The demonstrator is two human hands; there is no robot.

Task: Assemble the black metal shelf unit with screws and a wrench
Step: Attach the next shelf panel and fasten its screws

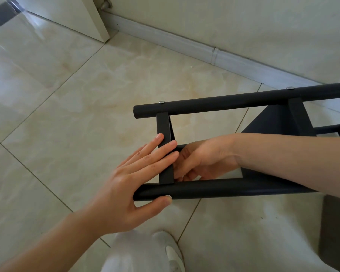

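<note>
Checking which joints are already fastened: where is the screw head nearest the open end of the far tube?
In the head view, the screw head sits on top of the far tube, right of centre, directly above the flat crossbar that the left hand presses.

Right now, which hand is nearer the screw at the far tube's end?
Left. The left hand has fingertips on the flat bar just below the screw; the right hand sits lower, inside the frame.
</note>
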